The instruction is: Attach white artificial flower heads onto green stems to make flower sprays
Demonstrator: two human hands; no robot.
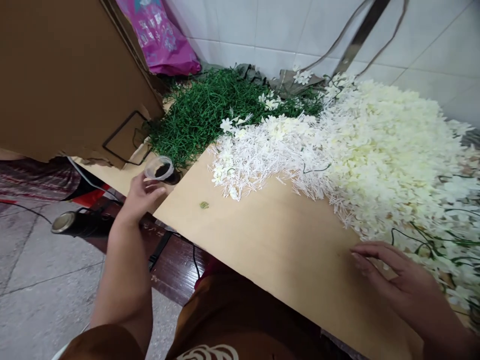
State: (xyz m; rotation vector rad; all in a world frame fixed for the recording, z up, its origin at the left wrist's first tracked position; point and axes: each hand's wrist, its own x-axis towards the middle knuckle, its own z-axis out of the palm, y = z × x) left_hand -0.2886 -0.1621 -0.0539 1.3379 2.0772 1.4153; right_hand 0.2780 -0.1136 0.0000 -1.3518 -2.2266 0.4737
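Note:
My left hand (pixel 140 196) reaches out at the left edge of the wooden board (pixel 285 240), its fingers curled round the base of a small clear plastic cup (pixel 159 168) with something dark inside. My right hand (pixel 397 277) lies flat on the board at the lower right, fingers stretched out and empty, touching the edge of a big heap of white artificial flowers (pixel 375 150). Behind the cup lies a pile of green plastic stems (pixel 202 110).
A large brown cardboard box (pixel 63 75) stands at the upper left, with a pink bag (pixel 157 35) behind it. A dark cylindrical flask (pixel 75 223) lies on the floor below. White tiled wall runs along the back. Cables hang at the upper right.

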